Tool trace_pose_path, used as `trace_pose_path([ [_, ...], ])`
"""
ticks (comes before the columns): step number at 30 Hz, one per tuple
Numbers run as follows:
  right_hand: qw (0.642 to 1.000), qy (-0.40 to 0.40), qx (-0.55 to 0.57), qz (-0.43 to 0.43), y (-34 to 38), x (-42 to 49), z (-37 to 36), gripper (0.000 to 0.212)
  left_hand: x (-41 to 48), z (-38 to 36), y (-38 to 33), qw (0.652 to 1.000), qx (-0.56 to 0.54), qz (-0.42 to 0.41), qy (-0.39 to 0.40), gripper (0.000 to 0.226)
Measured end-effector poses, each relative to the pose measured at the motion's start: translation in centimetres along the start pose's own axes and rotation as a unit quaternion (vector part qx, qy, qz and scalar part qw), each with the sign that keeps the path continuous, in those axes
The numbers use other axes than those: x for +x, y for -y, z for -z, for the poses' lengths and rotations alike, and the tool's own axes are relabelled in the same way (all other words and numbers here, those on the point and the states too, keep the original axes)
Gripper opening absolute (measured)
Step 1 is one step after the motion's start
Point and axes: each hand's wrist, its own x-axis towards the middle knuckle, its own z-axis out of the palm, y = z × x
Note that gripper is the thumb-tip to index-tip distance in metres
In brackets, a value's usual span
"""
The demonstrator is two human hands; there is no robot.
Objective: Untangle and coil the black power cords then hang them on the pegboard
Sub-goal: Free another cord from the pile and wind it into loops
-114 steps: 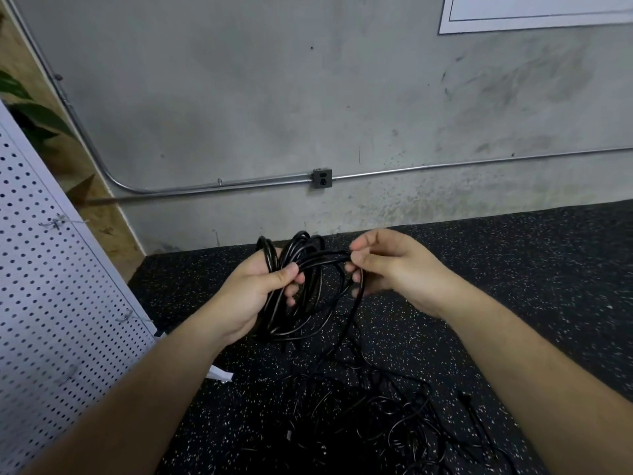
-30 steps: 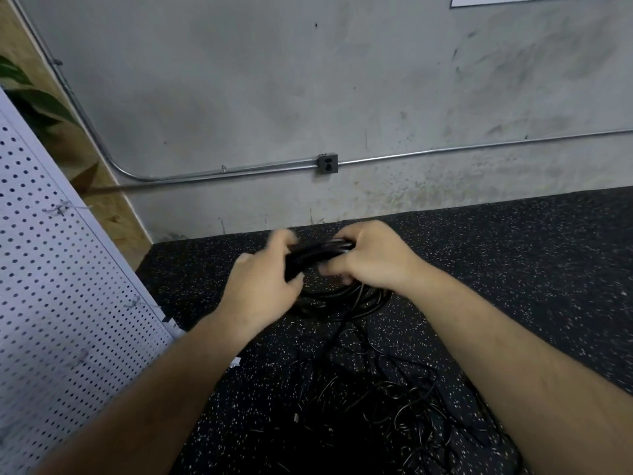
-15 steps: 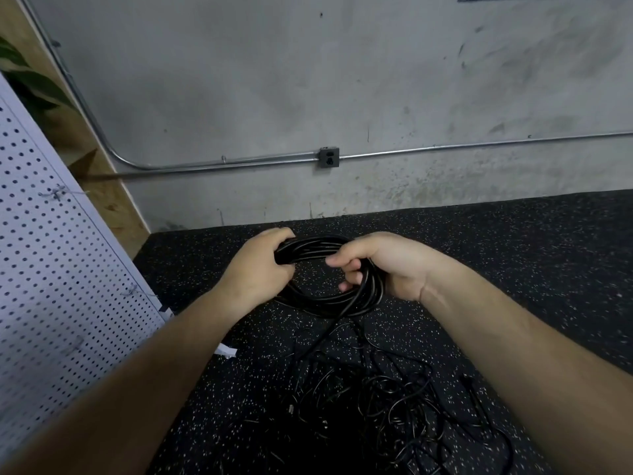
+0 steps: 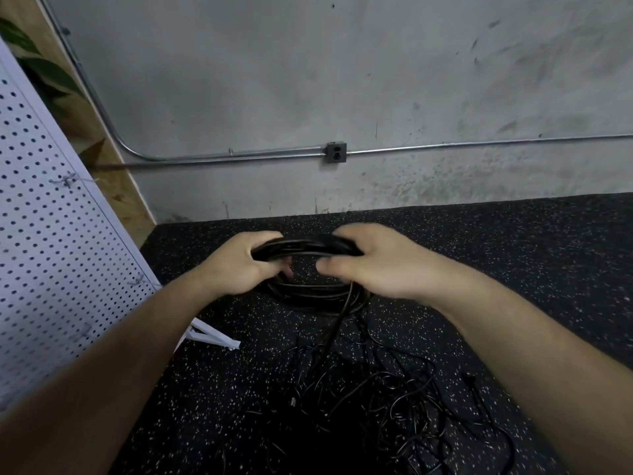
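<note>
**Floor, nearest**
- Tangle of thin black cords (image 4: 387,402), loops crossing one another on the black speckled rubber mat (image 4: 548,241). The middle of the heap sits in shadow, so I cannot count separate cords there.
- Small dark end piece (image 4: 470,379) at the tangle's right edge, possibly a plug.
- One strand (image 4: 334,332) runs from the tangle up to the coil.
- White foot bracket (image 4: 214,337), flat on the mat at the base of the pegboard.

**In hand, above the tangle**
- Coil of black power cord (image 4: 308,289), several turns bundled into a ring. It is held between both hands, just right of the pegboard's lower edge.
- Left hand (image 4: 236,265): fingers curled round the coil's left side, gripping the bundle.
- Right hand (image 4: 380,265): fingers wrapped over the coil's upper right, with the thumb pointing left beneath the top strands. It is slightly blurred.

**Left side**
- Pegboard (image 4: 51,252), white and perforated, slanting across the view.
- An upper wire hook (image 4: 66,180) and a lower wire hook (image 4: 138,279) are on the pegboard's face.

**Beyond**
- Plywood panel (image 4: 116,186) behind the pegboard, with green leaves (image 4: 44,73) above it.
- Grey concrete wall (image 4: 308,80), scuffed and stained near the floor.
- Metal conduit (image 4: 445,145) running along the wall and bending upward at the left.
- Grey outlet box (image 4: 335,153) set in the conduit line.
</note>
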Motion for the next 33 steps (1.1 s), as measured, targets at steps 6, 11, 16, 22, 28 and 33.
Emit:
trace_pose_path([
  [6, 0.971, -0.2, -0.061, 0.119, -2.5, 1.1, -0.5, 0.026, -1.2, -0.4, -2.5, 0.99, -0.13, 0.046, 0.007, 0.016],
  [11, 0.931, -0.251, -0.005, 0.265, -2.4, 0.9, -0.4, 0.022, -2.0, 0.7, -3.1, 0.919, -0.354, 0.068, 0.158, 0.018],
  [16, 0.892, -0.276, -0.12, 0.337, -2.4, 1.2, -0.2, 0.034, -2.0, 1.1, -2.9, 0.903, -0.371, 0.064, 0.209, 0.022],
  [22, 0.955, -0.1, -0.151, 0.235, -3.0, 2.1, 0.5, 0.025, -2.7, 0.5, -3.4, 0.984, -0.097, 0.079, 0.128, 0.055],
  [28, 0.95, -0.054, -0.178, 0.252, -2.4, 2.5, -0.1, 0.032, -2.2, -0.1, -4.3, 0.959, -0.22, 0.08, 0.157, 0.053],
  [33, 0.955, -0.085, -0.124, 0.257, -2.1, 3.0, 0.8, 0.04, -2.3, -0.7, -4.3, 0.909, -0.363, 0.062, 0.198, 0.05],
])
